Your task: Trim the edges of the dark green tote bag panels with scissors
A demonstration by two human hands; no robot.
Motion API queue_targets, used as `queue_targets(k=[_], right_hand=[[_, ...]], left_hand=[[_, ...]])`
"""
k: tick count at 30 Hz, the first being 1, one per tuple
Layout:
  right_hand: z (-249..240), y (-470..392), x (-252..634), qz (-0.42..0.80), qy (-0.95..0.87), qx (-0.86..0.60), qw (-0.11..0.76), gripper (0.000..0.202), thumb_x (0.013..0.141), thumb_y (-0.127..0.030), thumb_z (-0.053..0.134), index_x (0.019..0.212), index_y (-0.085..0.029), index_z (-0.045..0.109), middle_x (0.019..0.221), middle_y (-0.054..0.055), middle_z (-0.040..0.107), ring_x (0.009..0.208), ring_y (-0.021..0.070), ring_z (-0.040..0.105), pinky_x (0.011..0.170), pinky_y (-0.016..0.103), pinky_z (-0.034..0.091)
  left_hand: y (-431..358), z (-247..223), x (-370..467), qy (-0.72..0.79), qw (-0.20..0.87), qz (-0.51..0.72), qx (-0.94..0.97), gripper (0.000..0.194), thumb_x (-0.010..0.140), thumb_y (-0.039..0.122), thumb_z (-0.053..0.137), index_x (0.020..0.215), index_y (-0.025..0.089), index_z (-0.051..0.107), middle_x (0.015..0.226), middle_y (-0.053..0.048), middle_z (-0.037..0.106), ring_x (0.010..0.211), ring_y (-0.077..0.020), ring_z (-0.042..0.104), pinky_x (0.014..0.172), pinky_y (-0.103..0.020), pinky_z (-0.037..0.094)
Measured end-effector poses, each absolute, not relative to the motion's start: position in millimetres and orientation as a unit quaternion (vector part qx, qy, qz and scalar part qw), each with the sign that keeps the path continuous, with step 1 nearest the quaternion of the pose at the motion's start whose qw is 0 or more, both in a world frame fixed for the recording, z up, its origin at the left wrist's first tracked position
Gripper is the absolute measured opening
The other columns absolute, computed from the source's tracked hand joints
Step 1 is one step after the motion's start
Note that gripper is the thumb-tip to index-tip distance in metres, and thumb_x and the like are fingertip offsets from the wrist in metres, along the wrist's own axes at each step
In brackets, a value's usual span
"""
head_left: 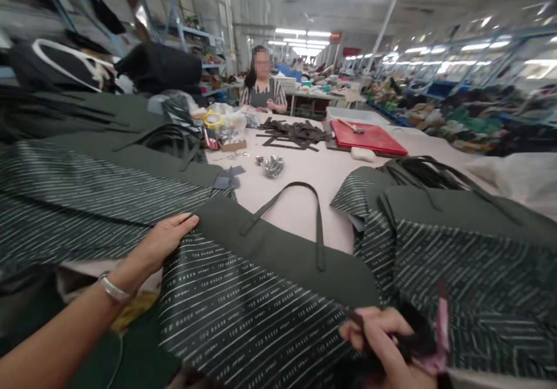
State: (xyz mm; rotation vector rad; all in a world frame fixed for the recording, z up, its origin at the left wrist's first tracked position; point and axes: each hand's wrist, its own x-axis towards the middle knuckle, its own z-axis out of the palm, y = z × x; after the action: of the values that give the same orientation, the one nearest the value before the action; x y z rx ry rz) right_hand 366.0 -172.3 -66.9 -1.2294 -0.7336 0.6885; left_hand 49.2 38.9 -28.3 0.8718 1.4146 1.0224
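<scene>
A dark green bag panel with white printed stripes and a plain upper band lies across the table's near side, a looped handle standing up from it. My left hand pinches the panel's upper left corner, thumb and fingers closed on it. At the lower right, my right hand is curled round a dark tool, perhaps scissors, blurred by motion. The tool's tip meets the panel's right edge, and something dark and pink hangs beside this hand.
Striped panels are stacked at left and right. On the pink table lie dark strips, a bag of metal parts, yellow-handled scissors and a red board with a hammer. A person stands beyond.
</scene>
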Motion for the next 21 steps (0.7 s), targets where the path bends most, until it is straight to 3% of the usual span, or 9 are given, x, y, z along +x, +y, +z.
queue_targets(k=[5,10,13,21], right_hand=[[-96.0,-115.9,320.0,0.324,-0.366,-0.603,0.631,0.033,0.085,-0.044,0.072,0.066,-0.019,0.062,0.062,0.001,0.066,0.067,0.0211,0.070,0.071,0.036,0.055],[-105.0,-107.0,304.0,0.306,-0.394,-0.635,0.590,0.033,0.086,-0.042,0.072,0.064,-0.020,0.062,0.064,0.001,0.068,0.068,0.0199,0.069,0.073,0.034,0.053],[-102.8,-107.8,302.6,0.288,-0.406,-0.654,0.570,0.032,0.087,-0.040,0.068,0.064,-0.020,0.062,0.064,0.001,0.068,0.065,0.0191,0.068,0.071,0.034,0.053],[-104.9,-109.5,305.5,0.250,-0.482,-0.639,0.545,0.027,0.091,-0.031,0.065,0.067,-0.021,0.062,0.064,-0.002,0.067,0.066,0.0162,0.068,0.067,0.028,0.053]], left_hand=[[7.4,-40.9,30.4,0.617,0.593,0.452,0.251,0.018,0.077,0.014,0.076,0.094,0.020,0.071,0.071,0.000,0.075,0.052,-0.0152,0.068,0.051,-0.024,0.057],[-32.2,-47.6,64.8,0.592,0.664,0.432,0.150,0.003,0.079,0.016,0.073,0.077,0.015,0.071,0.071,-0.007,0.076,0.058,-0.0219,0.071,0.060,-0.036,0.064],[-39.9,-48.2,93.1,0.573,0.683,0.436,0.120,0.003,0.077,0.013,0.074,0.074,0.014,0.073,0.075,-0.007,0.078,0.064,-0.0208,0.072,0.066,-0.033,0.064],[-33.7,-51.1,144.4,0.570,0.712,0.407,0.059,0.002,0.076,0.014,0.076,0.075,0.013,0.074,0.074,-0.007,0.077,0.061,-0.0192,0.069,0.061,-0.030,0.059]])
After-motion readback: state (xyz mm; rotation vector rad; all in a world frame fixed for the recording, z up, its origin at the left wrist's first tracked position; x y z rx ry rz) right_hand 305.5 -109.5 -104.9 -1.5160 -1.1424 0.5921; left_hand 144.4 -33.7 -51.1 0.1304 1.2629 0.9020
